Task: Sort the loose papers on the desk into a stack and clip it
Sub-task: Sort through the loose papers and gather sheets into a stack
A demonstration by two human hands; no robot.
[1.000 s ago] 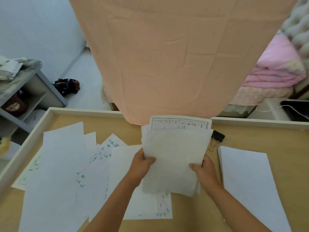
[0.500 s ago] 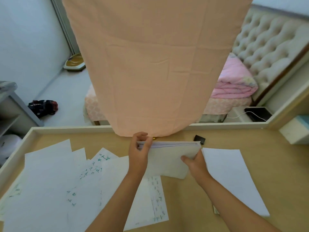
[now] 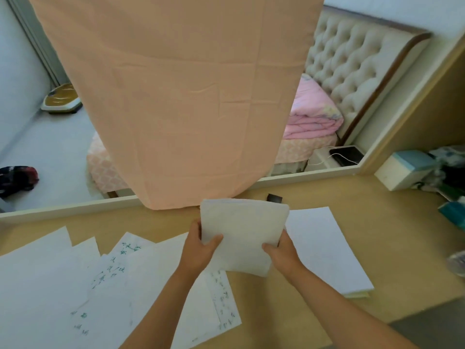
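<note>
I hold a bundle of white papers [image 3: 242,230] upright above the wooden desk [image 3: 392,222], its edges squared. My left hand [image 3: 201,250] grips its lower left edge and my right hand [image 3: 279,253] grips its lower right corner. Several loose sheets [image 3: 75,278], some with green handwriting, lie fanned across the desk's left half. A neat white stack [image 3: 324,250] lies flat to the right of my hands. A black binder clip [image 3: 274,198] sits on the desk just behind the held bundle, partly hidden by it.
A peach cloth [image 3: 176,102] hangs down over the desk's far rim [image 3: 65,210]. A white and teal box [image 3: 402,170] and cluttered items [image 3: 450,182] occupy the desk's right end. A bed with pink bedding [image 3: 312,117] lies beyond.
The bundle went from facing me, to tipped flat and edge-on, and now faces me again. My left hand slid from its top edge back to the lower left. My view has tilted up.
</note>
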